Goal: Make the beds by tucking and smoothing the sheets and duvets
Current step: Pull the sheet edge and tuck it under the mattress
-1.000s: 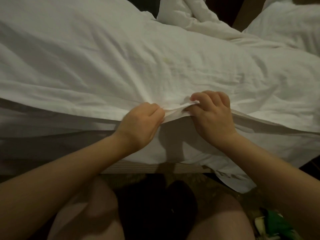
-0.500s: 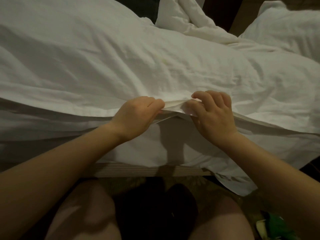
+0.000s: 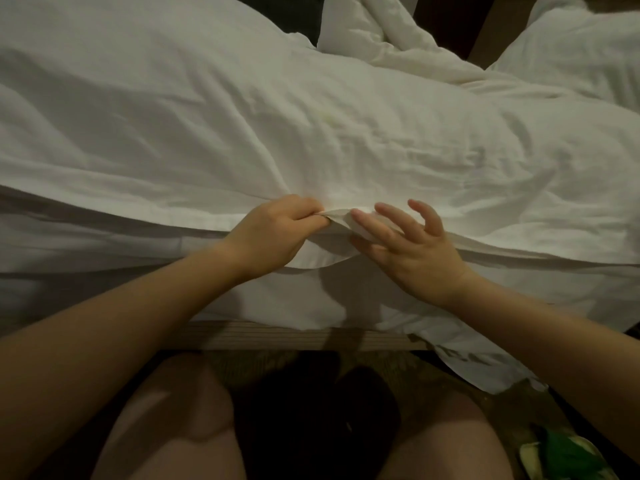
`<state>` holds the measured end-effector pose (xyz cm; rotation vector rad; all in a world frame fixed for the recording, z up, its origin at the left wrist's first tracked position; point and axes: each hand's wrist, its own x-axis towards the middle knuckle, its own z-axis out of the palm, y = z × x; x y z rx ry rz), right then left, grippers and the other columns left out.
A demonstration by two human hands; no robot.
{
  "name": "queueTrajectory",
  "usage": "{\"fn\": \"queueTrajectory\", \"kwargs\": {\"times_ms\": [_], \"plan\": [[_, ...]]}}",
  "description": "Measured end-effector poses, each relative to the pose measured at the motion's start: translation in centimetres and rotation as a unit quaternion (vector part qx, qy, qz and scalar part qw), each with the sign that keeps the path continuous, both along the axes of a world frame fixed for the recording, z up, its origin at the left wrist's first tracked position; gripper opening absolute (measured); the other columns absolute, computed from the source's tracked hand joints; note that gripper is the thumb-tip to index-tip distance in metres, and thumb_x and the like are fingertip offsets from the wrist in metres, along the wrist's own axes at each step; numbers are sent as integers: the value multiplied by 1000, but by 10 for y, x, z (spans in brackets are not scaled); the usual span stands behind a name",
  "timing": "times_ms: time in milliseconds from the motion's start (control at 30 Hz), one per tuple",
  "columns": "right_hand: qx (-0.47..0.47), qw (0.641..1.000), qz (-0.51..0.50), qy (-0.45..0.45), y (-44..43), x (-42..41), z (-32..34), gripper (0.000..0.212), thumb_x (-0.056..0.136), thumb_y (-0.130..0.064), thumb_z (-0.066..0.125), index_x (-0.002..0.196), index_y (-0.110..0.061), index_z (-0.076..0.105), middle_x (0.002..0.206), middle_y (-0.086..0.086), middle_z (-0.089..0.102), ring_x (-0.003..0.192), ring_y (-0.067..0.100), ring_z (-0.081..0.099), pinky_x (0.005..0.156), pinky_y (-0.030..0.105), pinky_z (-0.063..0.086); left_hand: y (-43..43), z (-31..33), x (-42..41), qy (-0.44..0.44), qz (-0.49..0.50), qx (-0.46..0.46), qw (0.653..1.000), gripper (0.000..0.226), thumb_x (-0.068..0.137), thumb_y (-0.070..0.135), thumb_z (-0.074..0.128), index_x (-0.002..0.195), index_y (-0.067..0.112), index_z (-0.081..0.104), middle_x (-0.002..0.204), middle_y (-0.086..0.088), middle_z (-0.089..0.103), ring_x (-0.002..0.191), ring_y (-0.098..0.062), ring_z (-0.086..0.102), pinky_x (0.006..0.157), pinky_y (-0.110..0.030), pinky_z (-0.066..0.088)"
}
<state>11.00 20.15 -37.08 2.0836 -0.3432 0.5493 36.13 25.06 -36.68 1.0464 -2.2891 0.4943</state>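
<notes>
Here, two hands meet at the bed's [image 3: 277,336] near edge.
The left hand [image 3: 273,233] pinches the white duvet [image 3: 242,133] by its hem; the right hand [image 3: 405,247], fingers spread loose, touches that fold.

left hand [image 3: 273,233] fingertips deep in the duvet [image 3: 242,133] hem (green object [image 3: 568,455] partly off-frame)

Duvet [image 3: 311,133] over sheet [image 3: 277,299], bed edge.
</notes>
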Motion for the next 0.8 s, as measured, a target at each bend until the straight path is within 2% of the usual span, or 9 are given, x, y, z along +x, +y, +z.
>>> {"fn": "queueTrajectory", "kwargs": {"times_ms": [133,200,300,367,467,567,633,733,800], "plan": [[12,999,-35,-25,-3,8,-4,6,88,-23,66,91,-21,70,145,1,46,133,25,37,112,46,18,1,-1,-2,-4,0,-24,1000,19,85,2,56,99,2,69,88,-14,64,73,-26,54,58,-33,43],[25,998,-34,-37,0,13,1,6,87,-20,64,83,-19,69,140,2,52,130,26,37,112,46,14,2,-1,-4,-2,-1,-12,1000,21,87,5,53,100,1,68,89,-14,64,74,-27,55,59,-34,45],[47,994,36,-97,26,23,8,12,86,-15,60,79,-18,69,123,-1,61,117,23,45,110,43,18,9,0,-7,-2,-5,19,1000,34,90,30,49,103,4,67,92,-11,63,79,-24,53,70,-29,39],[66,986,81,-128,47,25,5,11,86,-11,58,82,-16,67,115,-3,56,109,21,47,108,39,21,16,-2,-8,13,-10,40,999,45,91,45,46,103,6,66,96,-10,62,84,-23,53,76,-29,38],[63,983,67,-159,54,15,3,5,83,-13,65,82,-17,67,111,-3,51,105,22,48,104,39,25,24,-9,-6,33,-17,26,999,55,89,53,47,105,4,67,101,-12,63,90,-23,52,79,-31,40],[51,981,14,-189,43,15,12,4,82,-17,66,79,-18,69,115,-1,49,110,24,46,103,40,24,23,-19,-5,-13,18,-42,999,53,83,49,61,107,3,66,105,-13,62,89,-27,55,72,-37,46],[52,976,3,-212,40,19,16,6,81,-18,66,76,-18,70,115,1,53,111,25,45,100,43,27,20,-28,-7,-27,44,-69,996,53,82,45,61,112,2,60,112,-13,55,90,-29,53,72,-39,42],[66,975,-6,-212,42,17,16,5,80,-18,67,76,-17,70,109,5,62,109,26,46,96,45,31,17,-32,-8,12,36,-98,994,26,91,18,52,106,1,64,109,-15,58,81,-32,56,65,-39,41],[80,980,-6,-183,45,14,11,4,78,-19,69,80,-16,71,114,4,57,110,27,46,97,45,30,14,-24,-6,50,2,-94,994,21,92,7,50,96,0,69,99,-16,65,74,-32,60,61,-39,47]]}}
